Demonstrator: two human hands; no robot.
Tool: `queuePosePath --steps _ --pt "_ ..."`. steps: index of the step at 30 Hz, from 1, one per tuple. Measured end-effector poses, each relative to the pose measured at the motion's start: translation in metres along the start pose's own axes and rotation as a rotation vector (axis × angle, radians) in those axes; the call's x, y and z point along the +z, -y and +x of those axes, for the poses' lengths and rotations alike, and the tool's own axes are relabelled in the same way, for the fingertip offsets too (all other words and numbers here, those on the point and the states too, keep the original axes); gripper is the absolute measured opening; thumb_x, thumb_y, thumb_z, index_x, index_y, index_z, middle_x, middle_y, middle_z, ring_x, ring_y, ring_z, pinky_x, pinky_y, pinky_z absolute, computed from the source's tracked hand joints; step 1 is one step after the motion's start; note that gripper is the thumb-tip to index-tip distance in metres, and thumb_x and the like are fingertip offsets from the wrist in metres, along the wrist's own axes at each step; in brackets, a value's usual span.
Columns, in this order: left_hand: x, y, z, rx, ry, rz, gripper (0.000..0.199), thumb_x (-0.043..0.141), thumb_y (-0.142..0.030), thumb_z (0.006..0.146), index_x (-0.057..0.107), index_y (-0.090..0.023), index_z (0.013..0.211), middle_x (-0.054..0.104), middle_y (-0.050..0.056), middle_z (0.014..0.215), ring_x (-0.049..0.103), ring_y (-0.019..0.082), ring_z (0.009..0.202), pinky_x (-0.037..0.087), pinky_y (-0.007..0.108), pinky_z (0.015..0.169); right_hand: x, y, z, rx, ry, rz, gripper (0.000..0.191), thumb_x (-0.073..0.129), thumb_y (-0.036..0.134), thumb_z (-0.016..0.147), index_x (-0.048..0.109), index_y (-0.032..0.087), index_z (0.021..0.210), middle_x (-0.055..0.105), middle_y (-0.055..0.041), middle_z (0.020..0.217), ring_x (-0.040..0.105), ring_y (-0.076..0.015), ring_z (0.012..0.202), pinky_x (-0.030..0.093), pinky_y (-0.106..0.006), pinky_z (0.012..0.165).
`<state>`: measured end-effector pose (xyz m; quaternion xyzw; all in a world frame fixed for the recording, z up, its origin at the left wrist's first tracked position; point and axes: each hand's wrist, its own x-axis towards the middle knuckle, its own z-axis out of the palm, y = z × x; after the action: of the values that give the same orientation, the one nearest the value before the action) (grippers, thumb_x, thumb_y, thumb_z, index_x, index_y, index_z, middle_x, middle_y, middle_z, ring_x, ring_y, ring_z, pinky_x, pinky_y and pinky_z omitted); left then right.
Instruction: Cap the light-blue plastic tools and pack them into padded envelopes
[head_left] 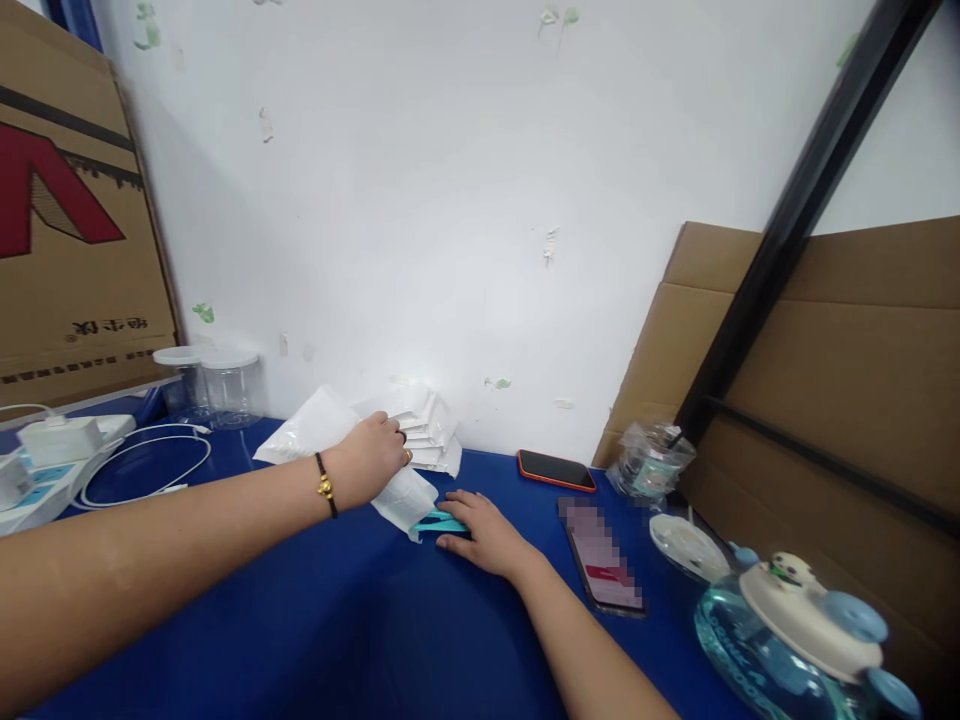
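Note:
Near the wall, white paper packets [433, 432] lie stacked on the blue table, with a white plastic bag [311, 428] to their left. My left hand [371, 458] reaches over these, its fingers curled at a white sleeve [405, 500] that hangs toward the table. Turquoise strips [441, 521] stick out of the sleeve's lower right end. Over the strips rests my right hand [484, 533], thumb and fingers apart, with the fingertips touching them.
An orange-edged phone [556, 470] and a second phone [604, 560] lie right of my hands. A clear blue bottle [787, 640] stands front right. Clear jars [231, 388], a white cable [150, 440] and a power strip [60, 470] are left.

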<state>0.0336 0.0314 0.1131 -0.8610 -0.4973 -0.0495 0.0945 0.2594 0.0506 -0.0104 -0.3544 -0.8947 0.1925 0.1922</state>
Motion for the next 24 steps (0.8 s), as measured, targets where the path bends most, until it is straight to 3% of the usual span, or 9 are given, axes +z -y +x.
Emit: queuePosePath --steps 6,13,19,24 --pt "-0.019 0.003 -0.010 -0.013 0.043 0.167 0.011 0.058 -0.013 0.067 0.065 -0.020 0.071 0.065 0.010 0.081 0.051 0.025 0.092 0.027 0.037 0.087 0.000 0.002 -0.001 0.014 0.017 -0.001 0.050 0.053 0.051 0.083 0.050 0.028 0.128 0.045 -0.0079 0.137 0.037 -0.0275 0.128 0.021 -0.048 0.108" --pt "-0.029 0.014 -0.019 -0.072 -0.023 0.098 0.007 0.057 -0.021 0.070 0.064 -0.021 0.070 0.064 0.009 0.081 0.050 0.026 0.095 0.025 0.037 0.089 0.001 0.001 -0.002 0.020 0.018 0.007 0.052 0.052 0.053 0.083 0.050 0.028 0.128 0.045 -0.0079 0.138 0.037 -0.0276 0.129 0.020 -0.047 0.109" --pt "-0.048 0.030 -0.027 -0.073 0.051 0.392 0.017 0.053 -0.008 0.068 0.065 -0.020 0.071 0.062 0.010 0.080 0.048 0.025 0.090 0.026 0.038 0.085 0.001 0.000 -0.002 0.023 0.011 0.033 0.050 0.053 0.051 0.082 0.051 0.029 0.127 0.045 -0.0071 0.138 0.037 -0.0277 0.128 0.020 -0.048 0.109" --pt "-0.062 0.051 -0.035 -0.106 0.044 0.508 0.024 0.048 -0.003 0.068 0.067 -0.017 0.075 0.061 0.012 0.079 0.049 0.025 0.086 0.026 0.039 0.081 0.002 0.000 -0.004 0.025 0.008 0.017 0.053 0.052 0.054 0.082 0.050 0.027 0.128 0.044 -0.0086 0.138 0.037 -0.0277 0.129 0.023 -0.047 0.108"
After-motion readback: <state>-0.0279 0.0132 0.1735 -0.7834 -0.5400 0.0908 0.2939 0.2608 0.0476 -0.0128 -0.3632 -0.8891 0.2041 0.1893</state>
